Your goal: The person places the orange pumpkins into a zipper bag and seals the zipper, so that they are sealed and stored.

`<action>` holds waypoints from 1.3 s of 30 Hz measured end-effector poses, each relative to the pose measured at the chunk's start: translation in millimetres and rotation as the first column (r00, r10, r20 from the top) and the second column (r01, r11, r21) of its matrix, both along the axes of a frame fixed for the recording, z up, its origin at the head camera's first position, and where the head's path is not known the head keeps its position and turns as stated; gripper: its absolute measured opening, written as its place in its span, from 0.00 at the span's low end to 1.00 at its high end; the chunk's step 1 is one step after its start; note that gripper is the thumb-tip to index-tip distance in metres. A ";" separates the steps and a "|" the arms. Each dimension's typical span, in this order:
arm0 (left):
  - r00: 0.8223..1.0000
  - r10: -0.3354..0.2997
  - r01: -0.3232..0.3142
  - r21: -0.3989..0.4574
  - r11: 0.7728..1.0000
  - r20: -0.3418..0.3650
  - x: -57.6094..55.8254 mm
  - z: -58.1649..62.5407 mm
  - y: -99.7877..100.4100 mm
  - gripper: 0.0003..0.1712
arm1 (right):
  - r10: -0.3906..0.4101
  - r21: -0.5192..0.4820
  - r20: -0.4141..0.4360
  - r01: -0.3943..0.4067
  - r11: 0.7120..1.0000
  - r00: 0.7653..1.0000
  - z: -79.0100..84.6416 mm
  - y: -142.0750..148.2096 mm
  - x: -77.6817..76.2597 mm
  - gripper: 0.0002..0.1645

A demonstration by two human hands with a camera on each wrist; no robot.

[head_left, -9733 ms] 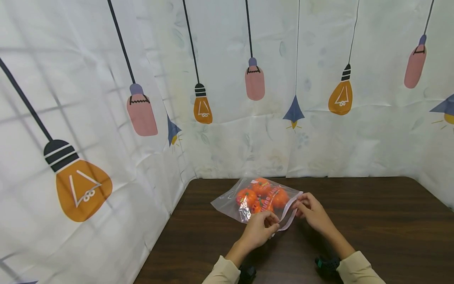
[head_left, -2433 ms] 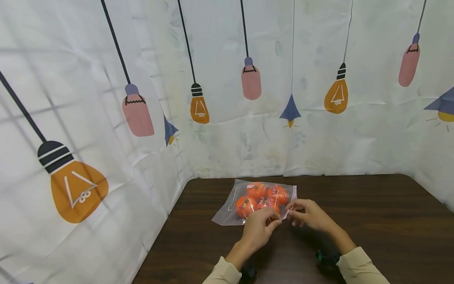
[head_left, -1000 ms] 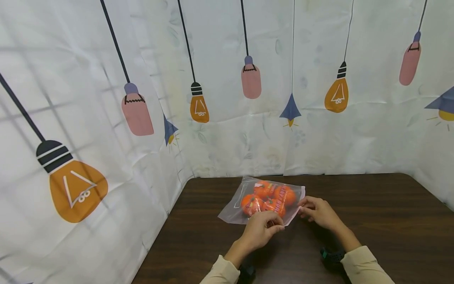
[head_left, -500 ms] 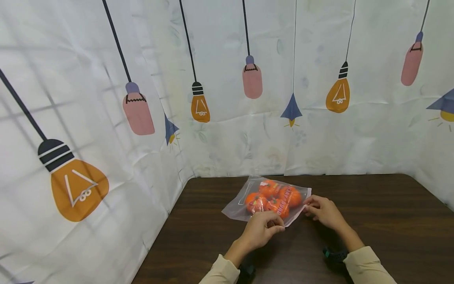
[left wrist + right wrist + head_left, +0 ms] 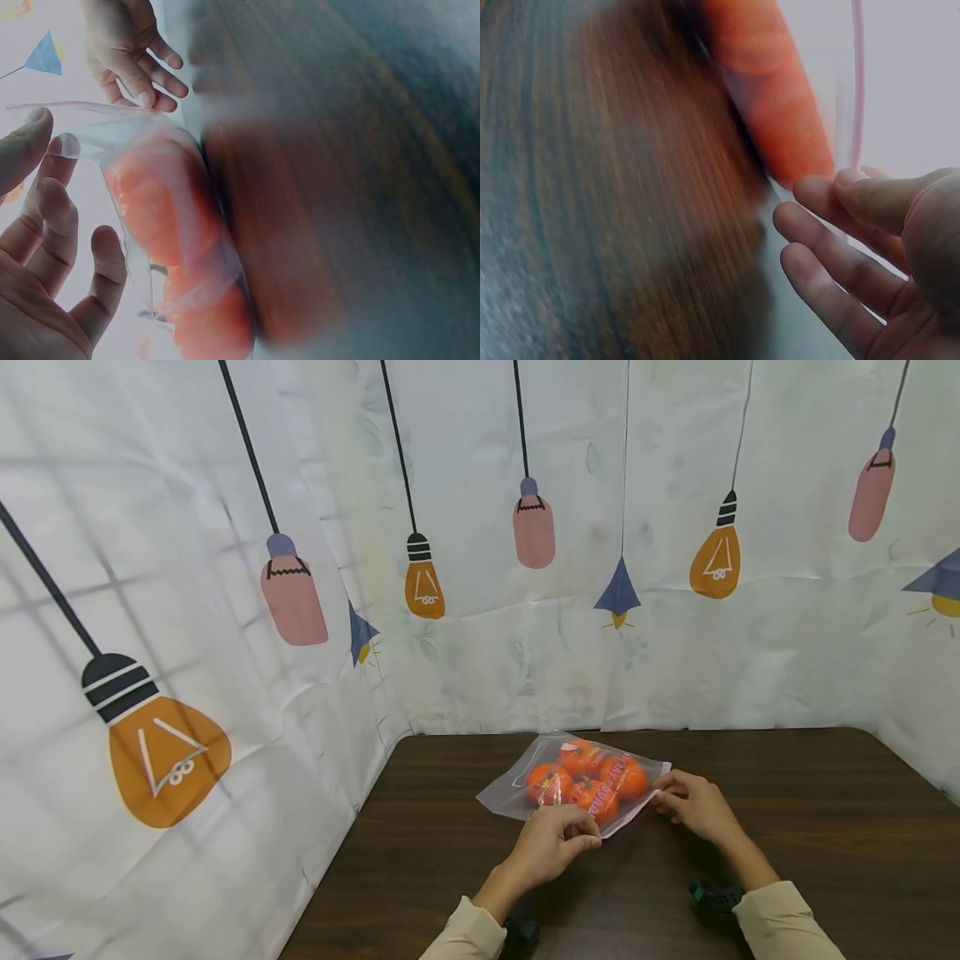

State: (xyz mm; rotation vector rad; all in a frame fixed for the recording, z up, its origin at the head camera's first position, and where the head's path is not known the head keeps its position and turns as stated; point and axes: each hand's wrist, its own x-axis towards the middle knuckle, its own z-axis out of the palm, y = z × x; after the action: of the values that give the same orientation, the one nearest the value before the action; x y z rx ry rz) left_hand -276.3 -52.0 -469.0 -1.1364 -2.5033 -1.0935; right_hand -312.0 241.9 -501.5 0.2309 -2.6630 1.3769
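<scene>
A clear zip-lock bag [image 5: 517, 782] with red lettering lies on the table. Inside are several round orange pieces [image 5: 550, 784], glossy and fruit-like; their exact kind I cannot tell. The bag's pale pinkish mouth edge faces right and toward me, its two sides lying together. My left hand [image 5: 551, 842] pinches the near end of that edge between thumb and index finger, as the left wrist view shows, other fingers loosely bent. At the edge's far end, my right hand [image 5: 701, 810] pinches the corner with thumb and index finger. Part of the bag is hidden behind the left hand.
The dark wood-grain table [image 5: 825, 827] reaches back to a white fabric wall [image 5: 480, 677] printed with hanging lamps. Another fabric side [image 5: 225, 668] runs along the left edge. Dark bands [image 5: 716, 897] sit at the wrists, beside beige sleeves.
The bag's mouth, gaping in the oldest frame, now has its edges together. Over the last second the bag shifted right and my right hand moved right with its corner; the left hand barely moved.
</scene>
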 end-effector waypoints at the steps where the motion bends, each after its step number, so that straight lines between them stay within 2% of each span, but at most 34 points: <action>1: 1.000 0.000 0.000 -0.002 1.000 -0.001 -0.1 0.3 0.0 0.04 | -0.003 -0.002 0.002 0.003 1.000 1.000 -0.1 0.9 0.0 0.09; 9: 0.999 0.011 -0.011 -0.002 1.000 -0.033 -1.2 1.3 -0.5 0.04 | -0.017 -0.001 -0.005 0.017 1.000 1.000 -1.2 8.0 -0.6 0.11; 16: 1.000 0.006 -0.006 0.013 1.000 0.001 -1.8 2.7 -1.0 0.04 | -0.034 -0.002 -0.011 0.034 0.999 0.999 -1.2 14.4 0.2 0.10; 25: 1.000 0.007 -0.008 0.023 1.000 0.011 -1.9 3.9 -2.6 0.04 | -0.053 0.006 -0.041 0.053 0.999 0.998 -1.1 21.1 1.1 0.08; 39: 1.000 0.005 -0.006 0.029 1.000 0.023 -1.8 5.7 -3.8 0.04 | -0.092 0.010 -0.018 0.092 0.996 0.996 -0.4 34.6 2.0 0.10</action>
State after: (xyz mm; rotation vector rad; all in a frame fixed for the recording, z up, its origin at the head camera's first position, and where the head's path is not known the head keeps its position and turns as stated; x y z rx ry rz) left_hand -278.1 -55.9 -463.3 -1.1146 -2.4973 -1.1441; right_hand -310.0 276.5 -501.9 0.1196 -2.6317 1.3275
